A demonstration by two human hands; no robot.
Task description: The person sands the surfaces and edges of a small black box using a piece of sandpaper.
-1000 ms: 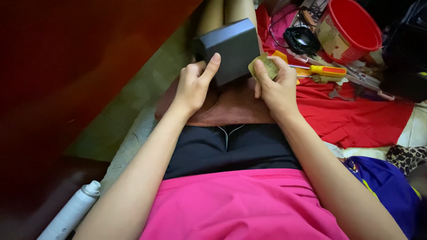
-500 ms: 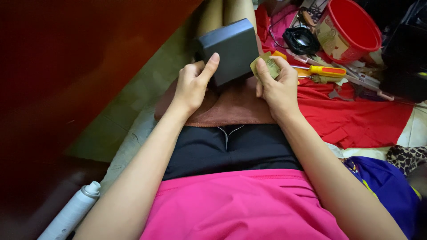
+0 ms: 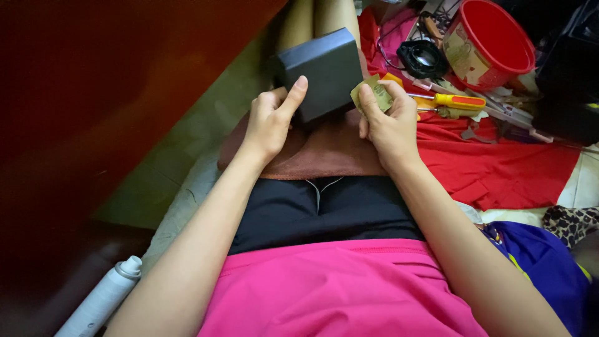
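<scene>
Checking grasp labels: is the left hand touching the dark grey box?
Touching. The head view shows the left hand gripping the dark grey box at its lower left corner, thumb pressed flat on its front face.

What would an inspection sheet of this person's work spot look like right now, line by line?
Surface: brown cloth over the lap; red cloth spread on the floor to the right.
Job's things: dark grey box, tilted on the lap; small greenish-tan pad.
Clutter: red bucket, yellow-handled screwdriver, round black part, white spray can at lower left.
Hands: left hand steadies the box, thumb on its face; right hand pinches the pad beside the box.
Cables: thin wire near the round black part.
Surroundings: dark red wooden panel on the left, blue cloth at lower right.
</scene>
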